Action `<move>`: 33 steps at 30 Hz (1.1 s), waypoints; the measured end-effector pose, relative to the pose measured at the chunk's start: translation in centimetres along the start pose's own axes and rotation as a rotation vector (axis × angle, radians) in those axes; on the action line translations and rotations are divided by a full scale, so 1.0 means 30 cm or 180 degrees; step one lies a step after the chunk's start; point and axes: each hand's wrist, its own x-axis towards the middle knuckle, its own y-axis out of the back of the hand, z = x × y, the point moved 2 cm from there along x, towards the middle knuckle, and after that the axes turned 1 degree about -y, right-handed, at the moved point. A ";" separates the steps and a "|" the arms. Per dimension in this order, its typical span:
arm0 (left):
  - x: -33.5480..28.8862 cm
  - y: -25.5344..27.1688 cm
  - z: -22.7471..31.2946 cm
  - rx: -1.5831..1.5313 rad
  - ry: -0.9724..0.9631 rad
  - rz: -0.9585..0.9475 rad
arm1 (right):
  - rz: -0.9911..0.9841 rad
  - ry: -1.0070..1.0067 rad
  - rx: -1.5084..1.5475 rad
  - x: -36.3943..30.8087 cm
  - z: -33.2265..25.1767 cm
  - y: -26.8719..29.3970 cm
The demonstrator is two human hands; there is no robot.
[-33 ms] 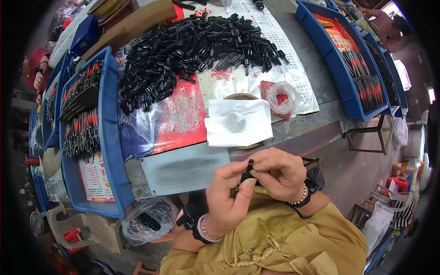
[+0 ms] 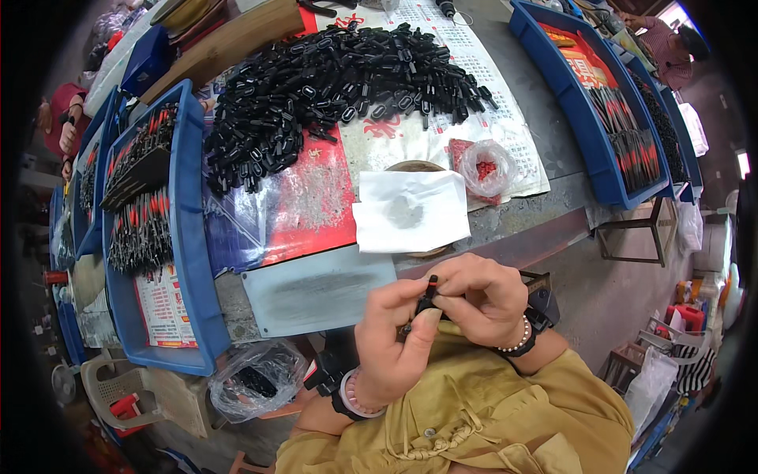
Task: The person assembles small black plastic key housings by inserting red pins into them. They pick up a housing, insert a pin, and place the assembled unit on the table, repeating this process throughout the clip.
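Between both my hands, in front of my chest, is a small black plastic part (image 2: 426, 301) with a short upright stem and a bit of orange-red near its top. My left hand (image 2: 395, 336) pinches it from the left with thumb and fingers. My right hand (image 2: 483, 299) grips it from the other side, thumb and fingertips pressed together. Fingers cover much of the part, so its full shape is hidden. Just beyond my hands a white paper sheet (image 2: 442, 207) with a grey smudge lies over a round wooden piece (image 2: 416, 167).
A large heap of black plastic parts (image 2: 316, 91) covers the table's far side. A clear bag (image 2: 485, 169) of small red pieces sits right of the paper. Blue trays (image 2: 209, 261) of black-and-red parts stand left and right (image 2: 564, 103). A grey plate (image 2: 320, 292) lies at the table edge.
The black part has turned slightly in my fingers, and orange-red now shows near its top. My hands stay in nearly the same place.
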 end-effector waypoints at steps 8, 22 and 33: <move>0.004 -0.004 0.005 -0.0187 0.0191 -0.0030 | 0.0114 0.0158 -0.0260 0.007 -0.004 0.000; -0.005 0.028 -0.013 -0.1112 0.0782 -0.0090 | -0.0227 -0.0450 0.1002 0.003 0.014 -0.017; 0.064 -0.008 0.053 -0.1221 0.1720 -0.0268 | -0.0626 -0.0473 0.0232 0.034 0.012 0.039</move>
